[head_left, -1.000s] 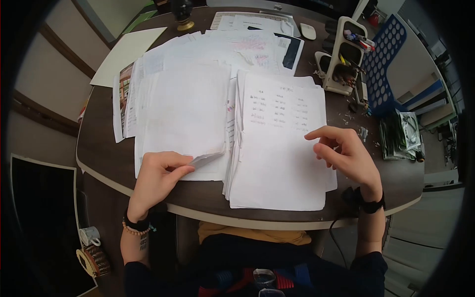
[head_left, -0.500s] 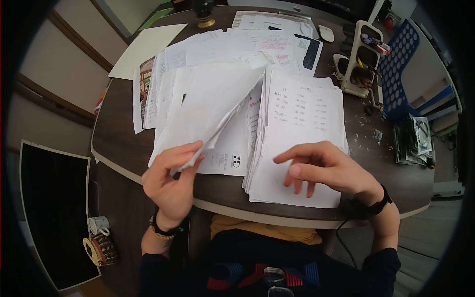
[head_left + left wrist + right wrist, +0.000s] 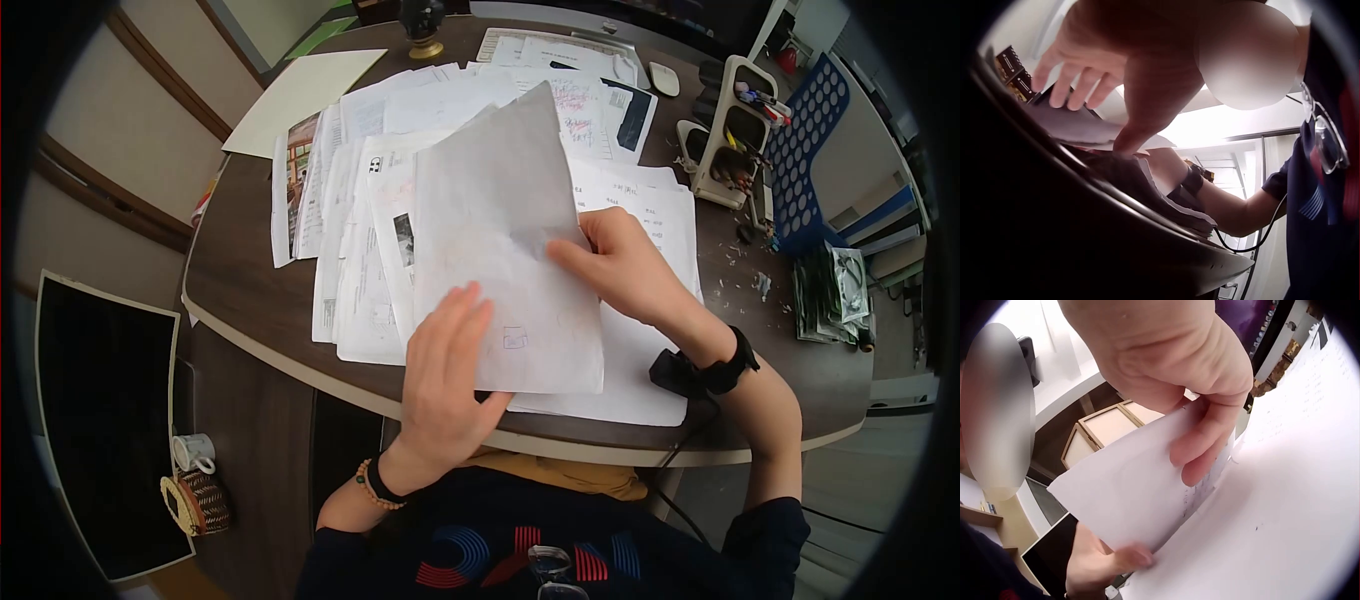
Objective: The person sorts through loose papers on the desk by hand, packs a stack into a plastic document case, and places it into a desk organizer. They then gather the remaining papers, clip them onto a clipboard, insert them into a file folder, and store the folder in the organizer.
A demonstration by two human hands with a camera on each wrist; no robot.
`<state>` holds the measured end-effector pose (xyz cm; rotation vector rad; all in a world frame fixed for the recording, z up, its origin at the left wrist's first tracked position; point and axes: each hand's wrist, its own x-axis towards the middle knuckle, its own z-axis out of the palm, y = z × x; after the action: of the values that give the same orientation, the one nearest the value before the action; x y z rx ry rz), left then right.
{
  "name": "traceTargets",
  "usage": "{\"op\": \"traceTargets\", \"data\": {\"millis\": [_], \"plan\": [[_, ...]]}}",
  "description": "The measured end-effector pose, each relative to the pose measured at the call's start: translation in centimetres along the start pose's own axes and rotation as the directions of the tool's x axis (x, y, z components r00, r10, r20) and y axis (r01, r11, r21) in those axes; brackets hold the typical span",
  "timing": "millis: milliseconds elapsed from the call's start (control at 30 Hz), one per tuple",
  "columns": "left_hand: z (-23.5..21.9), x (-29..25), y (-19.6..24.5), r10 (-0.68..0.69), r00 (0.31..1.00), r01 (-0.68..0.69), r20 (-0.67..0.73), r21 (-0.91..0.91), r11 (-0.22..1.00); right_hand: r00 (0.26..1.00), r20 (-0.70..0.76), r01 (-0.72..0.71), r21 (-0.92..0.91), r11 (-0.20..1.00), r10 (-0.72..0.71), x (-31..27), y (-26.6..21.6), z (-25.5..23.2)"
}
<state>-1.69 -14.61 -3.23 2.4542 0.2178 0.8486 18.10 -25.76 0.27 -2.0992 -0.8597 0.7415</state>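
Observation:
A white paper sheet (image 3: pixel 500 230) with a small stamped box near its lower edge stands tilted over the desk, between two paper stacks. My right hand (image 3: pixel 640 270) pinches its right edge, thumb on the near face; in the right wrist view the curled fingers (image 3: pixel 1207 440) show behind the sheet. My left hand (image 3: pixel 440 390) lies along the lower left of the sheet with straight fingers, its thumb below the bottom edge. The right stack (image 3: pixel 650 370), topped by a page of handwritten columns, is partly covered. At left, printed papers (image 3: pixel 370 335) lie uncovered.
More loose papers (image 3: pixel 420 100) spread across the back of the desk (image 3: pixel 240 240). An organizer (image 3: pixel 715 185) with pens, a white mouse (image 3: pixel 664 79) and a blue perforated file holder (image 3: pixel 805 150) stand at the right. A mug (image 3: pixel 192 452) sits low at the left.
My left hand lifted the sheet from the left pile and brought it right, baring printed pages. The right hand moved up and took its right edge; the left fingers straightened against it.

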Motion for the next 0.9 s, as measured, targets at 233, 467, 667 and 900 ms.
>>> {"op": "traceTargets", "data": {"millis": [233,467,667,900], "plan": [[-0.5,-1.7,-3.5,-0.071,0.961,0.079,0.267,-0.018,0.997,0.999,0.028,-0.019,0.196,0.980,0.014,-2.4,-0.3,-2.2],[-0.8,-1.0,-3.5,-0.127,0.971,0.123,0.204,0.033,0.992,0.964,-0.263,0.145,0.389,0.910,-0.041,-6.8,2.9,-6.0],[-0.8,0.0,-3.0,-0.093,0.959,0.070,0.269,0.096,0.993,0.981,-0.190,0.090,0.628,0.773,0.040,-10.6,6.5,-8.5],[-0.6,1.2,-3.4,-0.054,0.980,0.045,0.191,0.047,0.998,0.975,-0.045,-0.131,0.671,0.730,0.216,-11.4,9.5,-7.7]]}}
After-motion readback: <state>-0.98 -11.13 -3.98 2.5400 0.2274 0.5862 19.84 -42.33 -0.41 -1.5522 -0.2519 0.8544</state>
